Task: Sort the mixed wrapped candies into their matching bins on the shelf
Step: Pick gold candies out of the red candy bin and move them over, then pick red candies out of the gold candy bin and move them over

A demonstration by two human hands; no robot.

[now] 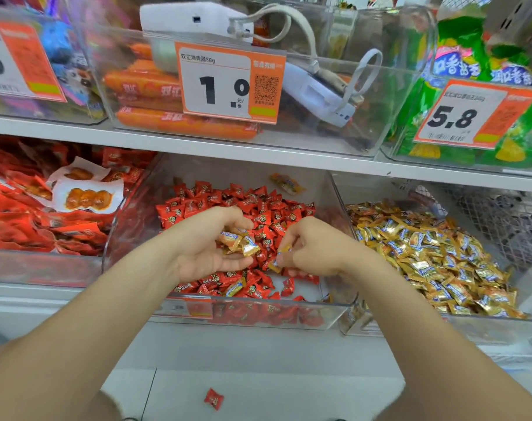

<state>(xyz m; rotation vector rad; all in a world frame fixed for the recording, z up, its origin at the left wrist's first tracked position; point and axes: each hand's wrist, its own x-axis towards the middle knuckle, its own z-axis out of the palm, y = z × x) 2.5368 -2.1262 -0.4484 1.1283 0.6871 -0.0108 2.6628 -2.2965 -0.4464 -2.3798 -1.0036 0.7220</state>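
head view: left hand (210, 253) cups several gold foil-wrapped candies (243, 243); right hand (316, 250) pinches a single gold candy (282, 250) above the clear plastic bin (258, 303) of red wrapped candies (258, 208).

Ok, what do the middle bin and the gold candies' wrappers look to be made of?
Middle bin: clear rigid plastic, probably acrylic, glossy; the red candies show through its walls and the rim reflects light. Gold candies: wrappers look like thin metallised film or foil, shiny; they glint, crinkle and have crimped ends.
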